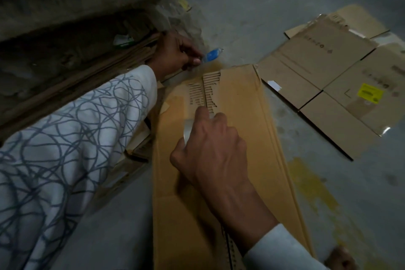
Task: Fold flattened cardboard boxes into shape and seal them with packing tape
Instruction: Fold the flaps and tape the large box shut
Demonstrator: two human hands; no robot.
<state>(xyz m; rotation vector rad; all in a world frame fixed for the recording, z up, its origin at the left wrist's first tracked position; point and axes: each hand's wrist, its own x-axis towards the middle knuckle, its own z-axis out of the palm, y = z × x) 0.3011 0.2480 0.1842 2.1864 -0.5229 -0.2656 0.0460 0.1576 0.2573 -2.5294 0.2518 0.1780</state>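
On the floor before us the box (241, 103) lay flat. Our right hand (210, 149) gripped the tape (187, 130) at its torn seam; our left hand (175, 52) pinched a blue tool (211, 55). We judged the board light and stiff, best lifted by a flap edge.

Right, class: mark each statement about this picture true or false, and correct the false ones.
1. The right hand grips a roll of tape over the brown cardboard. True.
2. The left hand holds nothing. False: its fingers hold a blue object.
3. A flattened box on the floor bears a yellow label. True.
4. The left sleeve is plain black. False: it is white with grey looping lines.
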